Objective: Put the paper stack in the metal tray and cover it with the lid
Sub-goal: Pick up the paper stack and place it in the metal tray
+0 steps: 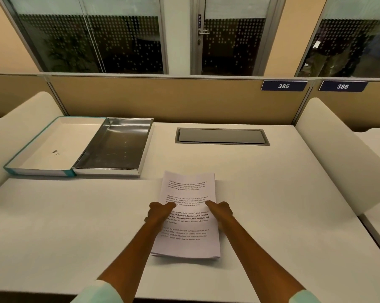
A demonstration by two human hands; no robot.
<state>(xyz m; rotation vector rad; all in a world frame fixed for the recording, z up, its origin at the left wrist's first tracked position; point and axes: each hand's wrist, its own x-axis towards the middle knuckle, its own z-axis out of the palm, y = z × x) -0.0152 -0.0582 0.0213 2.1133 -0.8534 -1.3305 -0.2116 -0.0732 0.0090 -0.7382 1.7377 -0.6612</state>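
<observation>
A stack of printed white paper (188, 191) is held a little above the desk in the middle, its near end lifted. My left hand (159, 213) grips its left edge, thumb on top. My right hand (220, 212) grips the right edge the same way. The empty metal tray (117, 147) sits at the back left of the desk. Touching the tray's left side lies the lid (47, 147), upside down, white inside with teal edges.
A grey cable hatch (221, 136) is set flush into the desk (272, 193) behind the paper. Rounded white side panels rise at the left (21, 119) and right (337, 154). A tan partition (163, 99) closes off the back.
</observation>
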